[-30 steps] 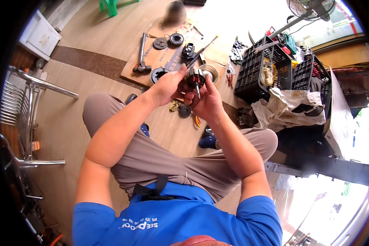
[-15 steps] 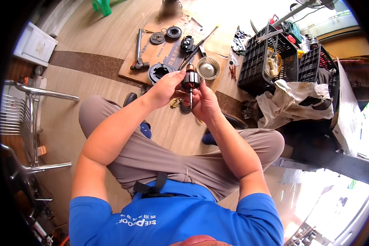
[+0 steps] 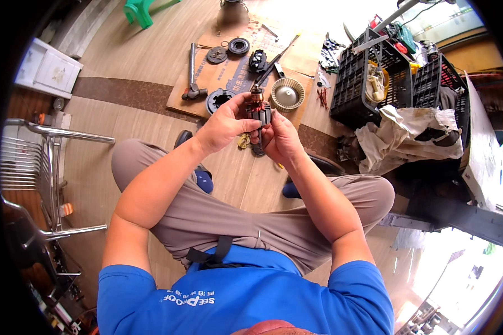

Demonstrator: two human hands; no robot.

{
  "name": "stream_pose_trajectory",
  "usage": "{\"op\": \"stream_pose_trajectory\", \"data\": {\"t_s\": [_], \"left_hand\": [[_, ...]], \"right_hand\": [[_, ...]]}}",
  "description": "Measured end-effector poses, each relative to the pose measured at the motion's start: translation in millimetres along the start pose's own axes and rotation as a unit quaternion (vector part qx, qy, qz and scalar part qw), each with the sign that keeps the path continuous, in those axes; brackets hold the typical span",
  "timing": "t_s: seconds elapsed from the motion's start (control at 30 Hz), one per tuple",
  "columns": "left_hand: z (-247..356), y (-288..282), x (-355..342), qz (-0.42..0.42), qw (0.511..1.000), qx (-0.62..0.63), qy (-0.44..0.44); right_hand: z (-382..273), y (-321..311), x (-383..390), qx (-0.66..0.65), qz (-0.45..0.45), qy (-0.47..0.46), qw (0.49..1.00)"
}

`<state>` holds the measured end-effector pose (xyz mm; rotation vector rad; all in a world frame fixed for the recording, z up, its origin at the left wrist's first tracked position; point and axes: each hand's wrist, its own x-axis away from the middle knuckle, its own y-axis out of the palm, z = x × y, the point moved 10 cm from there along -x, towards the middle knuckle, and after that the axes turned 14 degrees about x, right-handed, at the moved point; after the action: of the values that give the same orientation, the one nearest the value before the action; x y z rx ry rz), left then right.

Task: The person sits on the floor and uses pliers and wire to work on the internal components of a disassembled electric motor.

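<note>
I sit with my knees apart and hold a motor armature (image 3: 259, 110), a dark iron core with copper windings and a steel shaft, upright in front of me. My left hand (image 3: 224, 121) grips its upper part from the left. My right hand (image 3: 279, 139) wraps its lower part and shaft from the right. On the floor beyond lies a sheet of cardboard (image 3: 235, 72) with a hammer (image 3: 192, 72), round black parts (image 3: 238, 46), a dark housing ring (image 3: 218, 100) and a cream fan wheel (image 3: 288, 94).
Two black plastic crates (image 3: 369, 78) with tools and a crumpled white cloth (image 3: 408, 134) stand at the right. A metal chair frame (image 3: 44, 178) is at the left, a white box (image 3: 47, 70) at the upper left, a green stool (image 3: 140, 10) at the top.
The view has tilted down, so the hands and armature sit lower in the picture. Both hands have stayed on the armature and turned it more upright.
</note>
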<state>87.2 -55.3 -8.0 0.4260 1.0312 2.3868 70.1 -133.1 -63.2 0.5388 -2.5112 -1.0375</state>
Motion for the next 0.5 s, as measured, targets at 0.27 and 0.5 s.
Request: {"op": "stream_pose_trajectory", "data": {"t_s": [0.27,0.5], "left_hand": [[9.3,-5.1,9.0,0.061,0.993,-0.095,0.019],[21.0,-10.1,14.0,0.112,0.98,-0.147,0.071]], "right_hand": [[3.8,0.4,-1.3,0.019,0.013,0.0,1.0],[19.1,-33.2,-10.4,0.064,0.073,0.049,0.994]]}}
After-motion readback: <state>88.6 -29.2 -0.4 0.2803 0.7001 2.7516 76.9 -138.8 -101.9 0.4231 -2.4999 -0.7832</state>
